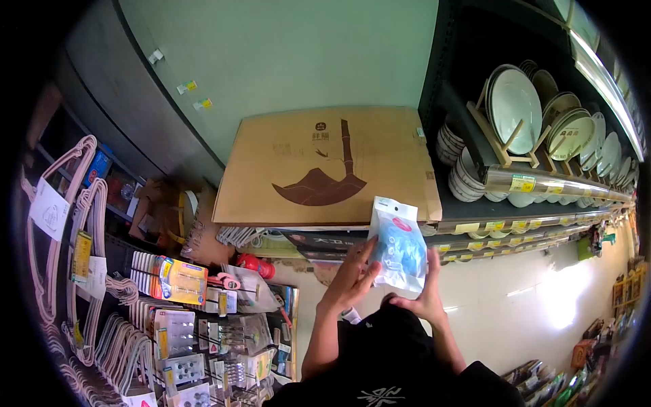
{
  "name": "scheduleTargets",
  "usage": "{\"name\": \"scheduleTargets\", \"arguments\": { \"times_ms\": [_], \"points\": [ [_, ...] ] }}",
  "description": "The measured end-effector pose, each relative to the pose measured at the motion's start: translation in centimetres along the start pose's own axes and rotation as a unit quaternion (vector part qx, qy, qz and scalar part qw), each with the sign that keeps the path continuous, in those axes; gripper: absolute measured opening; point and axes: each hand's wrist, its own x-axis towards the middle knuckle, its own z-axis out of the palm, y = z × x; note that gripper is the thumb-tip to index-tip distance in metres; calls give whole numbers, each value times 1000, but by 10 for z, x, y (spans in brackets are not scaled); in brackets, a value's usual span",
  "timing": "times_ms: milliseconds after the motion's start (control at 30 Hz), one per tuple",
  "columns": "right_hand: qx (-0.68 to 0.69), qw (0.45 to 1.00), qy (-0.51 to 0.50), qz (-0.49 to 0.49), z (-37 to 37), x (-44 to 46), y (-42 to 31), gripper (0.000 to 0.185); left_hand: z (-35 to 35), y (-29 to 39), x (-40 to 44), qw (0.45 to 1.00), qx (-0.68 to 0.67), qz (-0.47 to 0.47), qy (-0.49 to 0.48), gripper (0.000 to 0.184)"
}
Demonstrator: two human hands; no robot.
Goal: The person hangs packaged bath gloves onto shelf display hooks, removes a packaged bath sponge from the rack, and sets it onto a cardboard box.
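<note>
A white plastic packet (399, 245) with a hang hole at its top and something light blue showing through the front is held upright before my chest. A small pink-red mark is printed near its top. My left hand (354, 275) grips its left edge, thumb toward the lower front. Along the lower right edge, the fingers and thumb of my right hand (426, 292) are closed on it. What the blue contents are I cannot make out. Just beyond the packet lies a large flat cardboard box (285, 156) with a brown printed design.
Shelves with white plates (515, 112) on wooden stands and stacked bowls (466, 180) line the right. On the left hang clothes hangers (85, 163) and carded packs (178, 279) on hooks. A red object (256, 266) sits low beside them. Tiled floor (488, 319) lies below.
</note>
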Motion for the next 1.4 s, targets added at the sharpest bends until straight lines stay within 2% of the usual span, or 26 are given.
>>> {"name": "scheduleTargets", "arguments": {
  "times_ms": [33,100,133,167,200,367,533,633,733,833,867,967,1000,1100,1233,1400],
  "points": [
    [-53,999,2,1,2,0,-1,119,-4,-1,1,1000,-9,-10,5,63],
    [-153,988,6,-8,8,9,4,109,-5,-16,4,998,48,26,30,61],
    [-117,992,37,-18,13,15,9,95,-6,-16,6,996,74,29,38,61],
    [-132,990,38,-23,14,20,11,93,-8,-15,9,994,98,31,46,61],
    [-147,988,37,-26,13,26,12,92,-8,-13,9,997,52,1,48,62],
    [-194,979,25,-56,8,62,15,89,-11,-19,23,995,49,1,88,67],
    [-200,979,34,-24,-2,93,22,87,-7,-10,44,986,92,38,135,76],
    [-221,975,4,-22,-12,112,25,92,-4,-12,59,990,80,11,117,73],
    [-311,947,-23,-73,-22,130,26,95,2,-18,77,970,162,36,176,66],
    [-271,957,-16,-102,-31,141,38,96,6,-20,92,971,142,9,191,59],
    [-217,969,17,-113,-31,144,41,85,9,-20,96,970,126,4,209,56],
    [-226,968,18,-105,-35,149,54,70,13,-25,108,966,125,-33,223,54],
    [-227,967,12,-115,-36,152,55,57,14,-24,111,954,172,-15,244,53],
    [-262,958,-23,-117,-41,161,58,55,15,-24,120,927,265,11,266,54],
    [-300,943,-52,-131,-48,176,52,56,18,-23,128,913,289,-1,287,55],
    [-286,946,-83,-127,-47,186,52,56,15,-26,134,906,290,-8,308,55]
  ]
}}
